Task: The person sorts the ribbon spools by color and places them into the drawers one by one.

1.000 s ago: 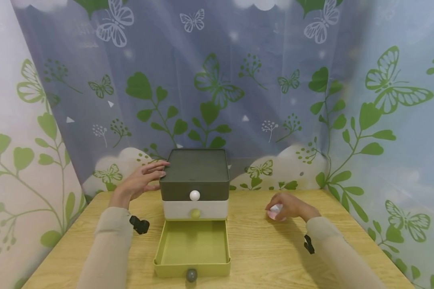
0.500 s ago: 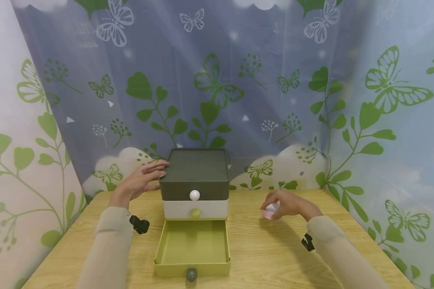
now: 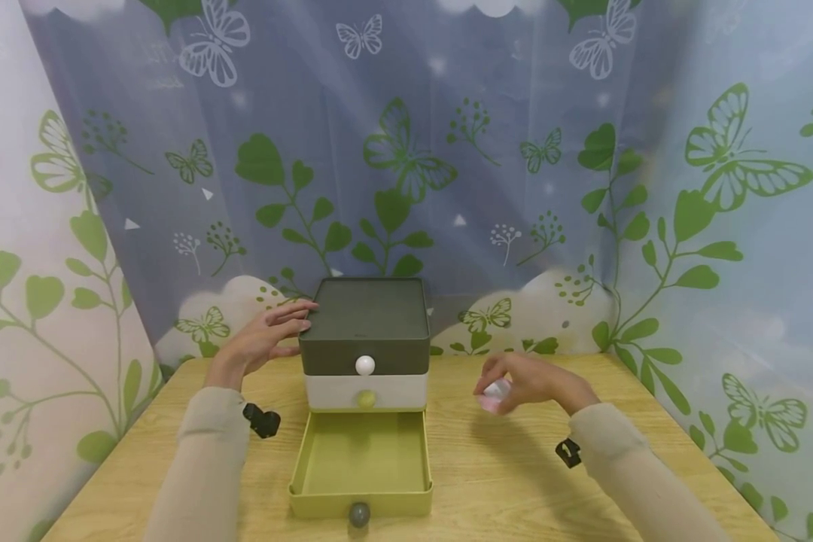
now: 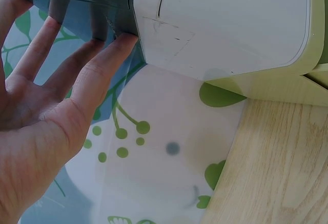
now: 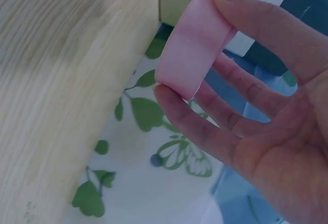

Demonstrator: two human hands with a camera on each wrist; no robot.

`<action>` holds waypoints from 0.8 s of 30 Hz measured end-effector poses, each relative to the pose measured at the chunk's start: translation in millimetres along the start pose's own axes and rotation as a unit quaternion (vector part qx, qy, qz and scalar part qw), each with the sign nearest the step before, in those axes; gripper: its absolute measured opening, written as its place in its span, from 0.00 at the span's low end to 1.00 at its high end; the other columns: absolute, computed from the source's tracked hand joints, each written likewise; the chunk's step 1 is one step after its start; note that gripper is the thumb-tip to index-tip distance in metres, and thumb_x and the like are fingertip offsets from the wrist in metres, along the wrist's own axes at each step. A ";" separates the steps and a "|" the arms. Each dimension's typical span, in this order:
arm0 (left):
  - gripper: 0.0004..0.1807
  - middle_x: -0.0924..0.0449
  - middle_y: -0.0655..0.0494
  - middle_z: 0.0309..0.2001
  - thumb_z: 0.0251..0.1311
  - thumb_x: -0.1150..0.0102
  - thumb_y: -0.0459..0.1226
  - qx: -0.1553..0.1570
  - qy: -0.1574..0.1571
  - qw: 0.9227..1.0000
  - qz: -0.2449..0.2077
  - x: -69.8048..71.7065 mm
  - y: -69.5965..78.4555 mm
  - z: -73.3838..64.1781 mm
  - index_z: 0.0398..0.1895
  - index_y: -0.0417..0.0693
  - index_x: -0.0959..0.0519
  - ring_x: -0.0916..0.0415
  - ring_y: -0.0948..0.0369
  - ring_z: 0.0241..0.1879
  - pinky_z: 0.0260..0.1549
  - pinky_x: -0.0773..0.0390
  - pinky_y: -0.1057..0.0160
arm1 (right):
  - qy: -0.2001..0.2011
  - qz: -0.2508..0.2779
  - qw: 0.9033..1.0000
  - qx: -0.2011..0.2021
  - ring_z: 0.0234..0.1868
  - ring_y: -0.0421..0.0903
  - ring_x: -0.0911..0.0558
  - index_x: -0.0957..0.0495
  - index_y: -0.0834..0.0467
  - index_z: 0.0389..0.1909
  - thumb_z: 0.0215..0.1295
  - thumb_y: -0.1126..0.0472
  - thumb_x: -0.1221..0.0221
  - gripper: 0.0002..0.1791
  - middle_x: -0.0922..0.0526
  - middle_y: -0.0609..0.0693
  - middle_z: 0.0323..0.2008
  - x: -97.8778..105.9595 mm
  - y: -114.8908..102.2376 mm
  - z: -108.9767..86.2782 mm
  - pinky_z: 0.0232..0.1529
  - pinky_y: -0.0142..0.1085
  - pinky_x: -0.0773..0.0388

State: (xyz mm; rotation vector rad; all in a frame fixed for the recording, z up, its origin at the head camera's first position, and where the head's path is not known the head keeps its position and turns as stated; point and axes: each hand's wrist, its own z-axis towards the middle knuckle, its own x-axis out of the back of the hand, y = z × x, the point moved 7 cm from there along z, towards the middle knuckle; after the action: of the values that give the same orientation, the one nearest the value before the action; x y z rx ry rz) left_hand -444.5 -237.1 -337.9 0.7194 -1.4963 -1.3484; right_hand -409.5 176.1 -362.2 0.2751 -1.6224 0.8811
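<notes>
A small three-tier drawer box stands on the table. Its top tier (image 3: 373, 309) is dark green with a white knob, and a white tier (image 3: 328, 393) sits below. At the bottom, the yellow-green drawer (image 3: 362, 455) is pulled out, with nothing inside. My left hand (image 3: 257, 342) rests its spread fingertips on the left side of the dark tier. To the right of the box, my right hand (image 3: 535, 380) pinches a pink roll (image 5: 192, 44), apparently ribbon, between thumb and fingers. The roll is held on edge, over the table.
The wooden table (image 3: 488, 482) carries the box near its middle. Curtains (image 3: 515, 98) with leaf and butterfly prints hang close behind and on both sides. A dark grey knob (image 3: 359, 515) sticks out from the pulled-out drawer towards the front.
My right hand has moved left towards the drawer box and slightly up, carrying the pink roll. The left hand and the drawers have stayed in place.
</notes>
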 end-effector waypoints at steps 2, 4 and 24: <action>0.33 0.54 0.45 0.84 0.79 0.49 0.46 -0.002 -0.001 1.000 0.001 -0.4 0.3 0.0 0.82 0.49 0.43 0.51 0.43 0.80 0.69 0.28 0.43 | -0.004 -0.002 1.000 0.002 0.55 0.53 0.21 0.10 0.48 0.49 0.53 0.63 0.24 0.20 0.18 0.55 0.57 0.0 -6.3 0.8 0.52 0.49 0.21; 0.33 0.54 0.44 0.84 0.79 0.49 0.45 -0.003 -0.001 1.000 0.000 -0.4 0.3 0.0 0.82 0.49 0.43 0.52 0.42 0.80 0.69 0.29 0.42 | -0.007 -0.003 1.000 0.008 0.55 0.53 0.21 0.10 0.46 0.48 0.53 0.63 0.24 0.20 0.18 0.55 0.57 -0.3 -12.6 1.7 0.53 0.52 0.21; 0.32 0.53 0.43 0.83 0.79 0.48 0.45 -0.001 0.003 1.000 -0.002 -0.6 -0.1 -0.1 0.81 0.49 0.42 0.53 0.42 0.81 0.70 0.30 0.40 | -0.013 -0.030 0.995 0.094 0.53 0.46 0.22 0.09 0.46 0.48 0.52 0.64 0.24 0.21 0.18 0.50 0.54 -11.1 -78.9 9.1 0.50 0.37 0.22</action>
State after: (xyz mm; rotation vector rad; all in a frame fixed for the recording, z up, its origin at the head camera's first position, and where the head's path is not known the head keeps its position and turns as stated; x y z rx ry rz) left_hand -444.2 -236.6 -338.2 0.7266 -1.4894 -1.3493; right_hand -364.6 112.8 -341.8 0.4660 -1.5484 0.9880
